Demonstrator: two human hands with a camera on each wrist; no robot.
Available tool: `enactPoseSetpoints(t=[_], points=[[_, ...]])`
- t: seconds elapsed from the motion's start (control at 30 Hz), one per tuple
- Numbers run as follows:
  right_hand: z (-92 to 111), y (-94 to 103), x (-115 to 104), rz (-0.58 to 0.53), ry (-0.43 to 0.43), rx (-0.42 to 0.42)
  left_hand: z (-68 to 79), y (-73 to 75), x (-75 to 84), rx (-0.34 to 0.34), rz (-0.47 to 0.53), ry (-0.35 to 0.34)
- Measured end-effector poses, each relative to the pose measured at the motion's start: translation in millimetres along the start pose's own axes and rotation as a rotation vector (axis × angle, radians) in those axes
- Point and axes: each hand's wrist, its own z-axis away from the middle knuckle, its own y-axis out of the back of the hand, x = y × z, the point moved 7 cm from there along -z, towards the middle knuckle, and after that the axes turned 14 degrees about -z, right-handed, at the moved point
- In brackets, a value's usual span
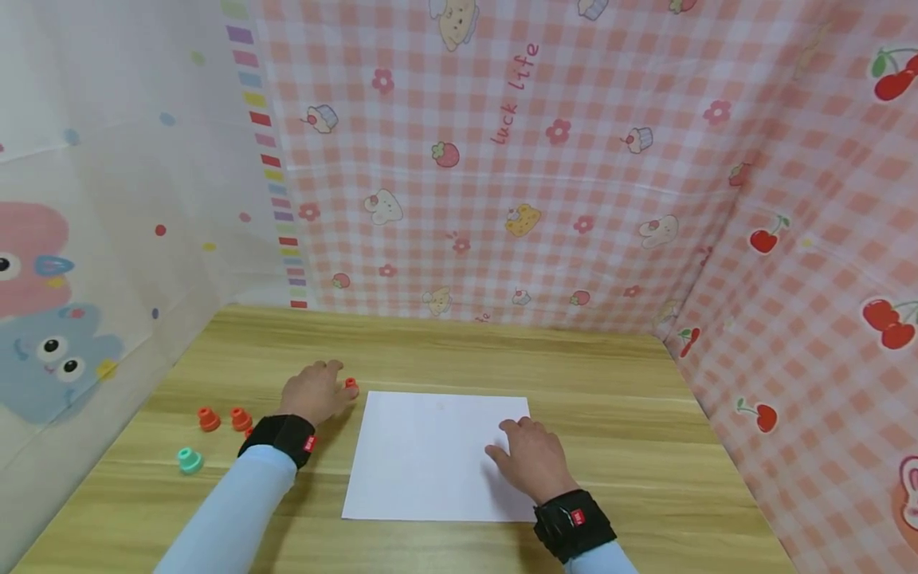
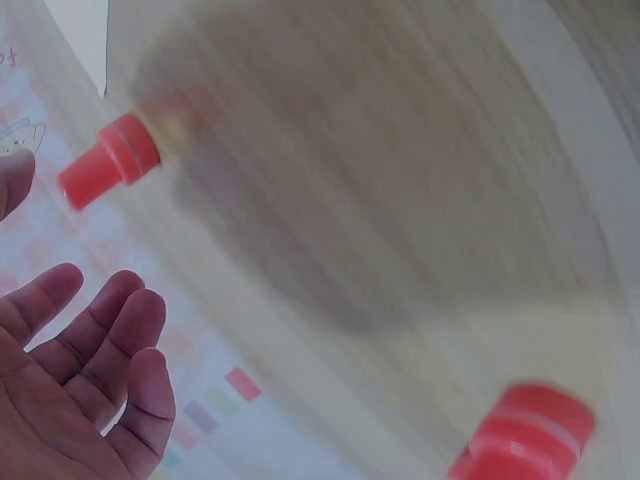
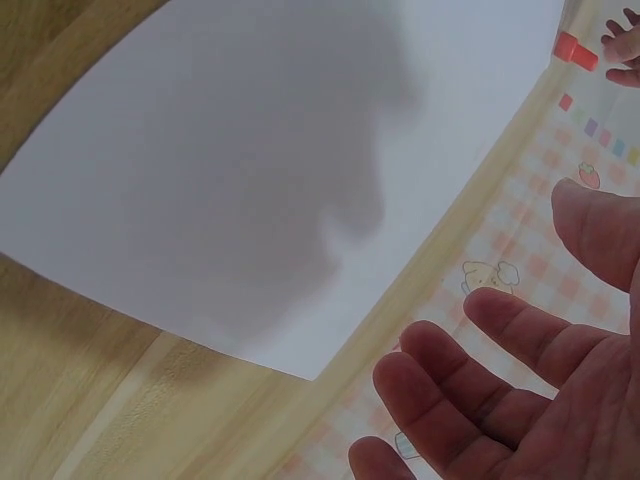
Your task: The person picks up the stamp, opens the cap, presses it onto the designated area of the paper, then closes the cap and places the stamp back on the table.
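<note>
My left hand (image 1: 315,392) hovers over the table left of a white sheet of paper (image 1: 430,458), fingers spread and holding nothing. Close by its thumb stands a small red stepped plastic piece (image 1: 351,383), shaped like a toy stamp. The left wrist view shows this red piece (image 2: 110,162) apart from the loosely bent fingers (image 2: 140,330). Over the paper's right part is my right hand (image 1: 534,458), relaxed and holding nothing. Its shadow falls on the sheet (image 3: 200,200) in the right wrist view.
Left of my left forearm stand more red pieces (image 1: 209,418), one partly hidden by the wristband (image 1: 276,440). A turquoise piece (image 1: 190,460) of like shape sits nearer me. Patterned cloth (image 1: 502,183) hangs behind and on both sides of the wooden table (image 1: 610,375).
</note>
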Motion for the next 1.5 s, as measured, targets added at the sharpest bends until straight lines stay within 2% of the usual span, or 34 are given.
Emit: enactPoseSetpoints(t=[0.2,0.47,0.83,1.03,1.2,1.5], points=[[-1.7,-2.2,2.0,0.004,-0.003,-0.008,3.3,11.7,-15.8,-0.02,-0.02,0.013],[-3.3,-1.6,0.3,0.008,-0.002,-0.007,10.5,23.9,-41.2,-0.142,-0.016,0.027],[-3.6,-0.8,0.1,-0.003,0.008,-0.003,31.3,39.3,-56.9,-0.251,-0.035,0.025],[-3.6,-3.1,0.5,0.003,0.013,-0.006,44.7,39.5,-65.3,-0.251,-0.059,0.07],[-3.7,-4.3,0.2,-0.001,0.012,-0.009,53.5,37.5,-72.0,-0.247,-0.06,0.079],[-4.8,-7.4,-1.6,-0.006,0.011,-0.022,64.6,29.3,-80.7,-0.296,-0.076,0.132]])
